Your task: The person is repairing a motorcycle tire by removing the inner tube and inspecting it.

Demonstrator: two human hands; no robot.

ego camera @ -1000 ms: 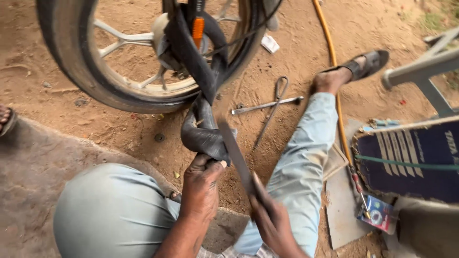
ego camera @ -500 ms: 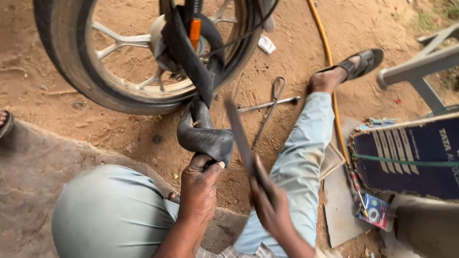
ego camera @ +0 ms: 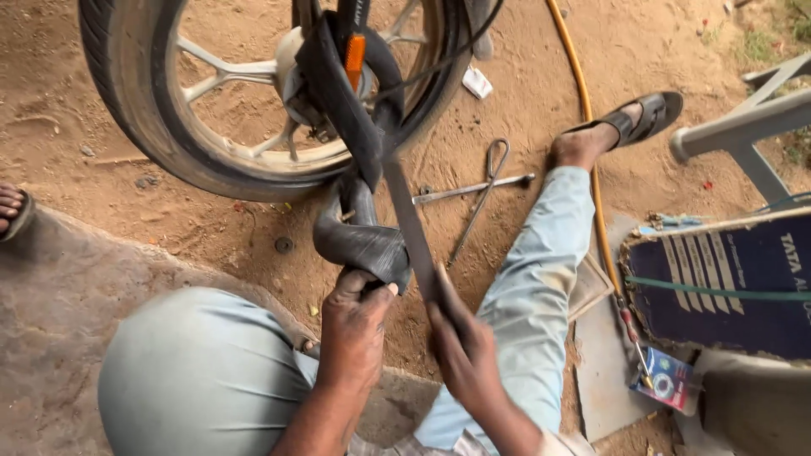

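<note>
A black rubber inner tube [ego camera: 359, 236] hangs out of a motorcycle wheel [ego camera: 253, 101] and folds down toward me. My left hand [ego camera: 355, 325] grips the folded end of the tube. My right hand [ego camera: 463, 350] holds a long flat metal file [ego camera: 410, 224] by its lower end, the blade angled up across the tube toward the tyre. My legs in light blue trousers lie on either side, the right one stretched out to a sandalled foot [ego camera: 621, 127].
A cross-shaped metal wrench [ego camera: 473, 190] and pliers lie on the dirt by the wheel. An orange hose [ego camera: 583, 101] runs past my right leg. A dark blue box [ego camera: 726, 279] and small packet [ego camera: 663, 384] sit at right. Another person's toes [ego camera: 10, 207] show at left.
The file in my right hand has slid upward along the tube toward the tyre. My left hand keeps its hold on the tube fold.
</note>
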